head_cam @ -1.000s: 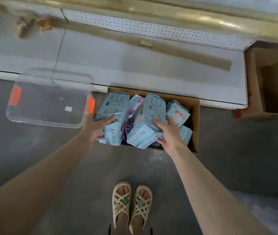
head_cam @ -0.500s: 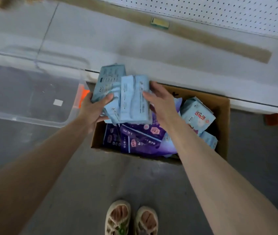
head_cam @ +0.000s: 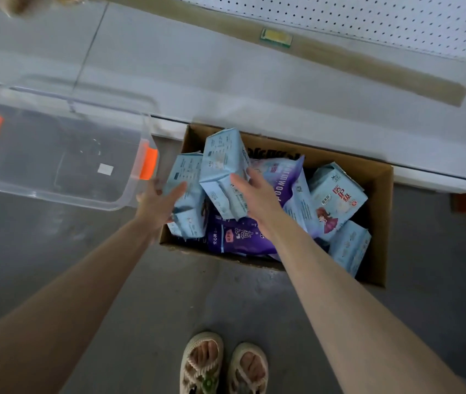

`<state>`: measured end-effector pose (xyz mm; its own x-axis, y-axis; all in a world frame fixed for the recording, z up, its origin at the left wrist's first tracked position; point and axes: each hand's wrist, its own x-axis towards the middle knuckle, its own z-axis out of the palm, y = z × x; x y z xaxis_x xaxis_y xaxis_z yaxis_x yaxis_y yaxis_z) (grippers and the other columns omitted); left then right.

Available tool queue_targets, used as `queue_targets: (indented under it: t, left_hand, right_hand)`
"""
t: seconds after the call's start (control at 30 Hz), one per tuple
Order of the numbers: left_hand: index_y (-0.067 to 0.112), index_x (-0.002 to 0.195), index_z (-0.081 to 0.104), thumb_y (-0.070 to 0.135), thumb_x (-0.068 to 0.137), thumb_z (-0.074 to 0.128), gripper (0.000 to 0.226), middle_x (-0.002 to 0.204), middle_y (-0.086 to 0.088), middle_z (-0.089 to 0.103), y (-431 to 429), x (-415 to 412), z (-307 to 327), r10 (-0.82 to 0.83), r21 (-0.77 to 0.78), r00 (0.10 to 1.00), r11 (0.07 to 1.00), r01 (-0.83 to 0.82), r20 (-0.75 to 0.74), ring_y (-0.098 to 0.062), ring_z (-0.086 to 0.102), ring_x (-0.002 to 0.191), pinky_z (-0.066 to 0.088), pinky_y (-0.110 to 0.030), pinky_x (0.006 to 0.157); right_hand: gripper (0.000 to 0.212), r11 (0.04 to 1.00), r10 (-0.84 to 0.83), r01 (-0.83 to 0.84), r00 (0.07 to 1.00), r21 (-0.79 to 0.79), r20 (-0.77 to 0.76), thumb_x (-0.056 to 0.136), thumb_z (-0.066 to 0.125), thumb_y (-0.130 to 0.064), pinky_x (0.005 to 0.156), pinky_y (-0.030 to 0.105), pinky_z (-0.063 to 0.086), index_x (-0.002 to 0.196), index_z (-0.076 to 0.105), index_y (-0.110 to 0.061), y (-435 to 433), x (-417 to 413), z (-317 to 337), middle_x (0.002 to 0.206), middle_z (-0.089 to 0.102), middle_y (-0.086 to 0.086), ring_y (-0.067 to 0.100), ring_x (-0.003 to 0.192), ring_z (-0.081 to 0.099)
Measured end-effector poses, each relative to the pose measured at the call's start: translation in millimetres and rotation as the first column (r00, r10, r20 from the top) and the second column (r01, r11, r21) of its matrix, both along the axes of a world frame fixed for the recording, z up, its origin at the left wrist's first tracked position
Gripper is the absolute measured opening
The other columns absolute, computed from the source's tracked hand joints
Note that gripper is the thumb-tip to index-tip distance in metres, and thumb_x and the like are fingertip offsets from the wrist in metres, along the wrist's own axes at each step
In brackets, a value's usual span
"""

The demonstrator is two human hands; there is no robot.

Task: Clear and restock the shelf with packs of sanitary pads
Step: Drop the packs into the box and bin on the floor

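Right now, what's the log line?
left hand: holds left blue pack | right hand: holds right blue pack | over cardboard box

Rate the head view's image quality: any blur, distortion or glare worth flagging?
Head view: wide-angle stretch toward the edges; left hand slightly motion-smeared, right hand and blue packs sharper; soft even light, only faint sheen on the clear bin.

Box (head_cam: 381, 237) of packs (head_cam: 337, 200) on the floor (head_cam: 439, 265) just before the shelf (head_cam: 254, 89), tub (head_cam: 55, 155) beside it on the left, pegboard (head_cam: 368, 21) behind the shelf, feet (head_cam: 223, 365) nearest.
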<state>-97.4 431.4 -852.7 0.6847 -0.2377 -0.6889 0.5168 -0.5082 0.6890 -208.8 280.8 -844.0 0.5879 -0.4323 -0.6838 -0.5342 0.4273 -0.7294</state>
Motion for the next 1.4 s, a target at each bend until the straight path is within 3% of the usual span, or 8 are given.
queue_targets:
  t: [0.13,0.37,0.67,0.77,0.9,1.0,1.3,1.4]
  left_hand:
    - [0.013,0.139,0.040,0.021,0.090,0.068,0.057,0.126,-0.009,0.055,0,-14,-10,-0.028,-0.033,0.999,0.999,0.030,0.034,-0.023,0.060,0.105,0.052,-0.044,0.089]
    - [0.016,0.120,0.044,0.024,0.102,0.047,0.021,0.098,0.002,0.059,-28,11,-5,0.164,-0.142,0.987,0.977,-0.162,-0.001,-0.010,0.059,0.087,0.048,-0.035,0.085]
    - [0.014,0.139,0.041,0.038,0.097,0.054,0.050,0.130,-0.005,0.056,-1,-27,24,-0.038,-0.075,0.997,0.996,0.043,0.060,-0.009,0.060,0.097,0.044,-0.021,0.071]
    - [0.010,0.139,0.039,0.032,0.098,0.055,0.050,0.127,-0.005,0.057,-1,-44,75,-0.063,-0.104,0.996,0.992,0.069,0.061,-0.005,0.060,0.093,0.047,-0.015,0.064]
    - [0.011,0.139,0.041,0.032,0.096,0.058,0.050,0.131,-0.004,0.053,-6,-63,169,-0.128,-0.105,0.984,0.984,0.142,0.126,-0.015,0.055,0.111,0.043,-0.019,0.075]
    - [0.013,0.137,0.044,0.031,0.094,0.060,0.049,0.130,-0.006,0.055,-11,-66,252,-0.117,-0.147,0.977,0.979,0.144,0.177,-0.016,0.056,0.107,0.044,-0.020,0.073]
    - [0.018,0.124,0.051,0.035,0.084,0.071,0.048,0.109,-0.006,0.059,-38,-59,545,-0.043,-0.345,0.932,0.922,0.176,0.361,-0.019,0.055,0.100,0.045,-0.038,0.090]
    - [0.024,0.110,0.054,0.038,0.077,0.072,0.040,0.097,0.001,0.064,-44,-54,631,-0.013,-0.404,0.885,0.886,0.226,0.466,-0.016,0.060,0.090,0.046,-0.030,0.079]
  right_hand:
    - [0.050,0.997,0.018,-0.016,1.000,0.072,-0.024,0.094,0.055,-0.047,0.090,0.030,0.045,0.142,0.046,-0.032,3,-6,-6,0.134,0.058,-0.007,0.014,0.119,0.056]
    - [0.038,0.999,0.006,-0.008,0.999,0.042,0.046,0.101,0.045,-0.038,0.069,0.019,0.039,0.137,0.050,-0.025,1,10,-4,0.121,0.062,-0.010,-0.001,0.099,0.057]
    - [0.008,0.996,-0.082,0.081,0.996,-0.032,-0.039,0.098,0.053,-0.037,0.070,0.022,0.041,0.095,0.059,-0.032,4,-25,32,0.095,0.066,-0.016,-0.001,0.088,0.060]
    - [0.011,0.995,-0.082,0.078,0.995,-0.067,-0.061,0.099,0.052,-0.031,0.066,0.019,0.041,0.093,0.060,-0.026,8,-37,88,0.088,0.064,-0.011,-0.001,0.083,0.058]
    - [0.041,0.984,-0.083,0.076,0.996,-0.162,-0.038,0.099,0.054,-0.027,0.073,0.025,0.045,0.127,0.050,0.003,8,-53,182,0.108,0.064,0.006,0.011,0.085,0.062]
    - [0.052,0.974,-0.089,0.085,0.996,-0.210,-0.009,0.096,0.058,-0.035,0.097,0.038,0.046,0.139,0.048,-0.007,3,-55,259,0.132,0.057,0.016,0.029,0.116,0.058]
    - [0.039,0.908,-0.043,0.144,0.966,-0.393,0.256,0.094,0.062,-0.032,0.087,0.031,0.047,0.126,0.057,-0.010,-25,-40,549,0.116,0.066,0.006,0.017,0.099,0.064]
    - [0.037,0.877,-0.051,0.220,0.926,-0.427,0.373,0.094,0.063,-0.028,0.089,0.033,0.048,0.124,0.058,-0.007,-31,-34,635,0.110,0.067,0.008,0.019,0.095,0.065]
